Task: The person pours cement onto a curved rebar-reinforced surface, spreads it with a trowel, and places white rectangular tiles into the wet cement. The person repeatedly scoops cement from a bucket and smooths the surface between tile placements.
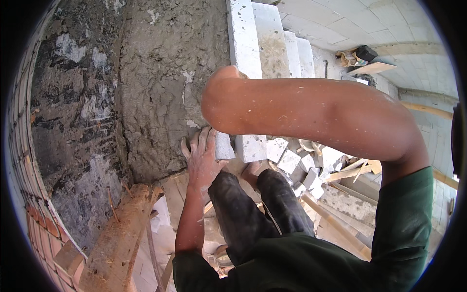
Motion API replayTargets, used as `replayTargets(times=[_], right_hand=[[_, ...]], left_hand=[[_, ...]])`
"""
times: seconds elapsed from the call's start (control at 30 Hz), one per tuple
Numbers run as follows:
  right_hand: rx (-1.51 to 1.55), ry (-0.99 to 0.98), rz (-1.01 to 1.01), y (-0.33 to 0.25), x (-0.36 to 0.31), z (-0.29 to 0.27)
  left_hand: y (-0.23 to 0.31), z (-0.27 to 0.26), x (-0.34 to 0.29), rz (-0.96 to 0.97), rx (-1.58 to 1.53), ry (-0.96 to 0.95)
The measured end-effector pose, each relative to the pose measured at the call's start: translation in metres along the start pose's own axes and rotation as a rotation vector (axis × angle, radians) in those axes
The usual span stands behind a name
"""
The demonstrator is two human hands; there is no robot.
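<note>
My left hand (200, 158) has its fingers stretched and spread at the edge of a grey mortar bed (165, 92). Its index finger and thumb lie against the near end of a white aerated concrete block (224, 147). Across this block reaches my right forearm, hiding its far part. My right hand (221, 100) is bent downward above the mortar's right edge, with its fingers out of sight, so its grip does not show. Right of the block stands a row of white blocks, whose near end (251, 149) and far stretch (243, 39) show on either side of my arm.
A rough wooden plank (119, 238) with nails sticking up stands at lower left, beside a dark, stained wall surface (73, 97). Broken white block pieces (289, 160) and timber lengths (335, 224) litter the floor right of my legs. Stepped blocks (272, 44) lie at the back.
</note>
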State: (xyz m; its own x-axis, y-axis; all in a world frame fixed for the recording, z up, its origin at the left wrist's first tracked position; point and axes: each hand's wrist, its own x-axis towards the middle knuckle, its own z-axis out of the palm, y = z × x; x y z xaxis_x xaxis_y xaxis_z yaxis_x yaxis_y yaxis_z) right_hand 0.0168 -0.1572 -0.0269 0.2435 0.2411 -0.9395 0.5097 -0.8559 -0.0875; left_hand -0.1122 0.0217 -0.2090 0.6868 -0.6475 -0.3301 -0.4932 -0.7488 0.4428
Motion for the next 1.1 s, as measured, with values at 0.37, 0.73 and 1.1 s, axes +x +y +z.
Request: replayTargets(times=[0.37,0.73,1.1], right_hand=[[-0.027,0.134,0.039,-0.025,0.009,0.029],[0.023,0.085,0.029,-0.024,0.039,0.04],[0.429,0.688,0.174,0.05,-0.076,0.149]], left_hand=[[-0.005,0.009,-0.001,0.024,0.028,0.032],[-0.001,0.008,0.0,-0.008,0.078,-0.008],[0.014,-0.013,0.003,-0.021,-0.012,-0.011]])
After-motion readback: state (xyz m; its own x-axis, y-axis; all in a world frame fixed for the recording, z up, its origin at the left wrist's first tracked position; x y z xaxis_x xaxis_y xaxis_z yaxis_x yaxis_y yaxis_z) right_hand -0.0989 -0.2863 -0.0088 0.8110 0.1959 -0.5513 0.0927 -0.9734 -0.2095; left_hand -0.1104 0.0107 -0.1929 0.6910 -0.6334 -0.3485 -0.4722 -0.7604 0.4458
